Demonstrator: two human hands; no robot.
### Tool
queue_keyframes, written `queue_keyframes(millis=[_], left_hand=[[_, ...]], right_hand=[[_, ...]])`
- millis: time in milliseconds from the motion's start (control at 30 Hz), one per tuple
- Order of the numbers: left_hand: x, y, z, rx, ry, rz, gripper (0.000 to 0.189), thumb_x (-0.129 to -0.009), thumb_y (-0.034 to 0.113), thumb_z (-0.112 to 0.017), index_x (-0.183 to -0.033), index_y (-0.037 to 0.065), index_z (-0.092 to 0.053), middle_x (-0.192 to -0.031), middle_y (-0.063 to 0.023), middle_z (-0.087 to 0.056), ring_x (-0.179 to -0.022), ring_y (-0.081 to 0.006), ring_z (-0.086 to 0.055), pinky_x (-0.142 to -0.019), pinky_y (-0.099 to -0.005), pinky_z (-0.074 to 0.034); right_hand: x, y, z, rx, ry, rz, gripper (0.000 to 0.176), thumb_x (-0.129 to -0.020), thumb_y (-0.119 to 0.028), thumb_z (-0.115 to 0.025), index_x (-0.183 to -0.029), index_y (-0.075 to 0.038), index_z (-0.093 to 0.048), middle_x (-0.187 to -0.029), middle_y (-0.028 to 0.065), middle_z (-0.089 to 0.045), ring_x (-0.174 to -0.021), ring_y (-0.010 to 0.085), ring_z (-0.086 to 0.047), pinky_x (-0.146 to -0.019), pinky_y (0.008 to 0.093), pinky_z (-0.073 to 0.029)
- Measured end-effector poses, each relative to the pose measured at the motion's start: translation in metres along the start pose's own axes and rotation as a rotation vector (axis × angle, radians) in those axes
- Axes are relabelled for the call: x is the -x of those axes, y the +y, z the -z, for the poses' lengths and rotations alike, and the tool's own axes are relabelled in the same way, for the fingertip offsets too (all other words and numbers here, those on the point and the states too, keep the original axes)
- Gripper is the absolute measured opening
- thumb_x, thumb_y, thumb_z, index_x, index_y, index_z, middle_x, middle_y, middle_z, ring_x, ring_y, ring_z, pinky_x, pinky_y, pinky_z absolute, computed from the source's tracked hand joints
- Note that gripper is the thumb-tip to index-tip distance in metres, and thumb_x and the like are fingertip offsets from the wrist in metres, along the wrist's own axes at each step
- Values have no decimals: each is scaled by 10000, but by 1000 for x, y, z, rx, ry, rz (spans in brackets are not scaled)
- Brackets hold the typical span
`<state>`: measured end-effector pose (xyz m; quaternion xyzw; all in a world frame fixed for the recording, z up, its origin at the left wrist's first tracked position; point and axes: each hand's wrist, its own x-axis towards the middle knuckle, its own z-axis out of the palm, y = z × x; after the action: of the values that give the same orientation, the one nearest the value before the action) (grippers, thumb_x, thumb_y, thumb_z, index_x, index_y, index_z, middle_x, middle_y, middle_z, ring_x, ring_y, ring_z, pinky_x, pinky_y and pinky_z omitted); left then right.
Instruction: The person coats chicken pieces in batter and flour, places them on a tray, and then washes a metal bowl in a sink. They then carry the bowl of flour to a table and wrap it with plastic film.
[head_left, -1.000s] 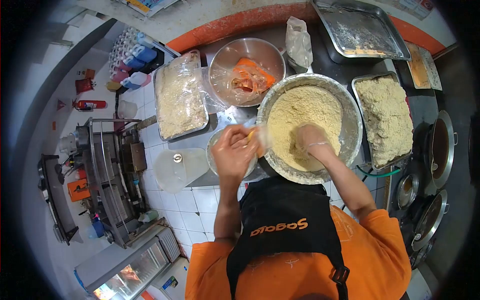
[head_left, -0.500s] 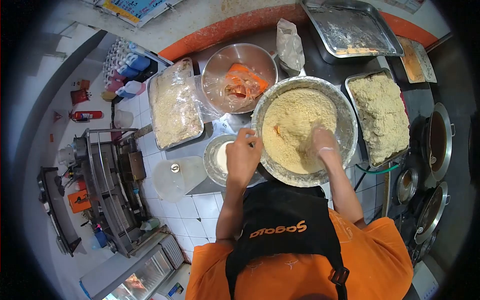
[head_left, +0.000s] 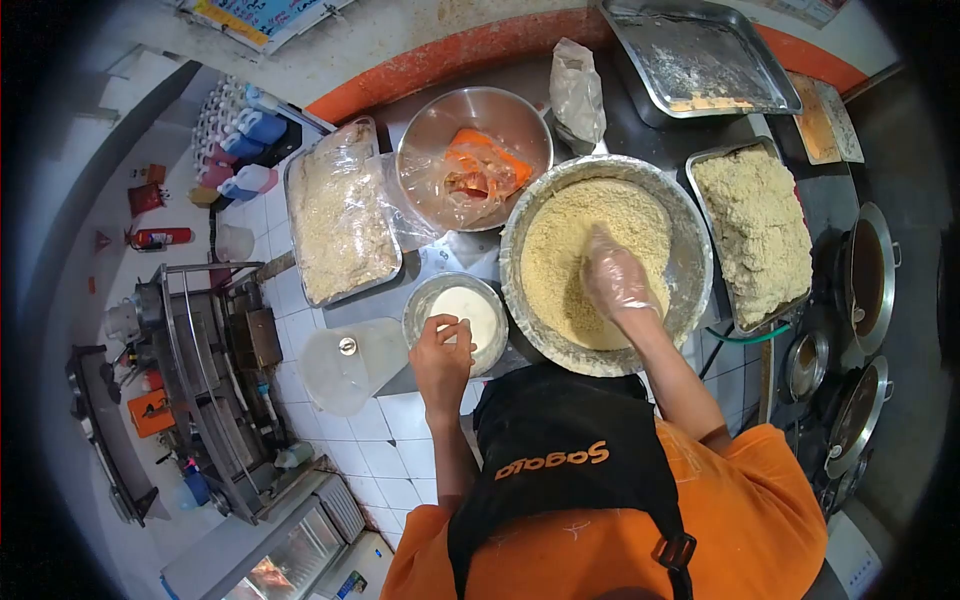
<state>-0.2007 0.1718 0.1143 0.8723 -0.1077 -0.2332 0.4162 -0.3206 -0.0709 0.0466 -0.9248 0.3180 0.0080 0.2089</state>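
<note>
My right hand [head_left: 617, 279], in a clear plastic glove, presses flat into the breadcrumbs inside the large metal bowl [head_left: 690, 235]. Whatever lies under it is buried in crumbs and hidden. My left hand [head_left: 442, 358] rests at the near rim of the small metal bowl of white batter [head_left: 462, 312], fingers bent together over the edge; I cannot tell whether it holds anything.
A tray of crumbed pieces [head_left: 756, 233] sits right of the big bowl, a plastic-covered tray [head_left: 339, 213] to the left. Behind are a metal bowl with an orange bag [head_left: 476, 157], a floured tray [head_left: 699, 58], a white bag [head_left: 579, 95]. Pots [head_left: 872, 278] stand at right.
My left hand has drawn back from the big bowl's rim to the near edge of the batter bowl. My right hand shifted toward the middle of the crumbs and pressed down.
</note>
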Motion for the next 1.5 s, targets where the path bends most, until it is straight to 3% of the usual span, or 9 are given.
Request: queue_keyframes(millis=[33,67,167,300,400,733,1033,1100,1500], left_hand=[[-1,-2,0,14,0,7,186,-900,164,-681,-1008,34,-601,-822,-107,-742,-635,-189,-721,-641,-268,-507],[-3,-2,0,31,-1,12,176,-901,155,-679,-995,28,-603,-816,-109,-740,-636,-195,-722,-595,-264,-510],[-4,2,3,-25,-5,-40,170,-900,145,-680,-985,18,-607,-821,-114,-739,-625,-201,-719,-611,-286,-513],[-3,-16,8,-14,59,-128,164,-897,135,-685,-972,10,-610,-816,-121,-738,-617,-207,-717,-602,-306,-513],[1,-24,8,-30,69,-104,163,-894,133,-690,-964,9,-611,-812,-124,-738,-615,-206,-716,-597,-315,-512],[-4,-25,16,-42,76,-160,145,-896,89,-682,-964,-21,-617,-812,-133,-732,-628,-179,-713,-549,-276,-524],[-7,-17,12,-78,76,-181,148,-895,70,-687,-972,-44,-633,-806,-135,-730,-609,-140,-693,-509,-249,-506],[-9,-21,12,-78,75,-184,151,-891,75,-692,-969,-42,-636,-810,-136,-731,-602,-139,-689,-509,-253,-502],[-14,-12,14,-133,75,-152,149,-880,81,-695,-958,-39,-653,-800,-131,-732,-611,-146,-689,-537,-275,-508]], right_hand=[[-1,-4,-6,206,209,203,498,-864,-69,-552,-1329,99,-487,-1300,323,-540,-1248,388,-533,-1062,391,-425],[2,-3,-9,757,-43,431,570,-904,-57,-435,-1431,136,-337,-1491,323,-349,-1403,374,-373,-1173,382,-301],[2,27,-35,395,38,232,576,-926,-86,-402,-1452,130,-308,-1521,316,-304,-1427,373,-335,-1178,403,-290],[-11,12,47,-29,-171,-208,482,-869,-217,-589,-1285,27,-575,-1278,287,-583,-1215,358,-566,-1045,406,-430],[-19,44,-22,26,-33,-162,491,-848,-403,-695,-1084,24,-646,-1071,242,-664,-1036,367,-634,-928,435,-482],[-22,51,38,-407,58,-76,327,-762,-242,-800,-973,-15,-697,-938,193,-677,-734,295,-651,-654,386,-521],[39,-1,50,-205,-55,-16,640,-754,-299,-792,-1249,46,-581,-1188,220,-630,-1103,316,-617,-946,378,-505],[41,-8,39,283,-493,-385,646,-768,-262,-765,-1257,100,-546,-1226,257,-600,-1143,319,-596,-970,393,-493],[55,14,-26,-86,-207,-229,262,-743,-128,-722,-863,69,-597,-817,289,-620,-835,415,-646,-736,467,-506]])
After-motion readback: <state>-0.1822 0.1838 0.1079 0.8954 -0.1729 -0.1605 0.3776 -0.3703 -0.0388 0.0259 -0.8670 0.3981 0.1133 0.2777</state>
